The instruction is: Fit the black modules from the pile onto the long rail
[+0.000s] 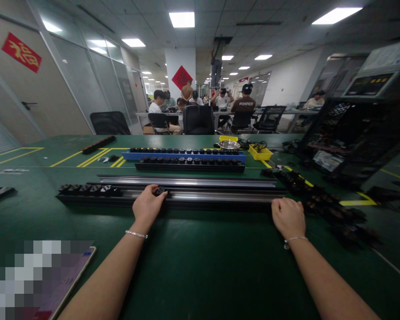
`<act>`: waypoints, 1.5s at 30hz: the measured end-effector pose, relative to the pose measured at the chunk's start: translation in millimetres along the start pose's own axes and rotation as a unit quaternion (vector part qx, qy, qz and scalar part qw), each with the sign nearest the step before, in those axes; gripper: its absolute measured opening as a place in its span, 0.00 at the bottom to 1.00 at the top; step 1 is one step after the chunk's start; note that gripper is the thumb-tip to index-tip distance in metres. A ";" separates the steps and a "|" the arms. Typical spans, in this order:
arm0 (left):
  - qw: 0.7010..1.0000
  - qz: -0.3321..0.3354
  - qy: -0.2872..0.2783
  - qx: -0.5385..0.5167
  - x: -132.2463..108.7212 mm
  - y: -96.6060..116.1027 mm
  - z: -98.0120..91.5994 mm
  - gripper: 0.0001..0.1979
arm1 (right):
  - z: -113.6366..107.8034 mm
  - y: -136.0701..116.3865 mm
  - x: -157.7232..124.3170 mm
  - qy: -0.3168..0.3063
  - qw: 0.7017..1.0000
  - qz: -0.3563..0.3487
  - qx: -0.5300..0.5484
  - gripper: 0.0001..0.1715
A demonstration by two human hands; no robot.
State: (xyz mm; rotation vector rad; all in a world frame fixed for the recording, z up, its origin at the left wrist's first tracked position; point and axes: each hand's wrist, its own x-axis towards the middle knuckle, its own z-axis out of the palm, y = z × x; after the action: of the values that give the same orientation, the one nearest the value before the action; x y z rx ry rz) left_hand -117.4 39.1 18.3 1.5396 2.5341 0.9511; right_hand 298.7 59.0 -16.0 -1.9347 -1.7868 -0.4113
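Note:
A long black and silver rail (216, 195) lies across the green table in front of me. My left hand (149, 206) pinches a small black socket piece (159, 191) seated in the rail's channel near its middle. Several black socket pieces (86, 190) sit in a row at the rail's left end. My right hand (288, 216) is closed at the rail's right end, and whether it grips the rail I cannot tell. A second silver rail (186, 181) lies just behind the first one.
Behind lie a blue strip (183, 155) and a black strip (190, 166) with sockets, a yellow tray (260, 153) and a metal bowl (229, 144). A pile of black parts (323, 206) spreads at the right beside an open computer case (353, 142). A tablet (53, 284) lies near left. People sit at far desks.

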 end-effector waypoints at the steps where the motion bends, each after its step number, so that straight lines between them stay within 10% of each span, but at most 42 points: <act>1: 1.000 0.003 -0.001 0.000 -0.4 0.5 0.3 0.23 | -0.3 -0.2 0.1 -0.002 1.000 0.001 -0.002 0.25; 45: 0.996 0.077 -0.049 0.002 -12.4 16.4 -0.1 0.17 | 1.6 0.3 -0.8 0.003 1.000 -0.001 0.004 0.25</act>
State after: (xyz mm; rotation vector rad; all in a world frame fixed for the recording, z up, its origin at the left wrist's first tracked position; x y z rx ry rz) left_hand -98.0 34.3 23.4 1.7582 2.3811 0.8614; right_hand 298.7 59.1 -17.8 -1.9247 -1.7841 -0.4093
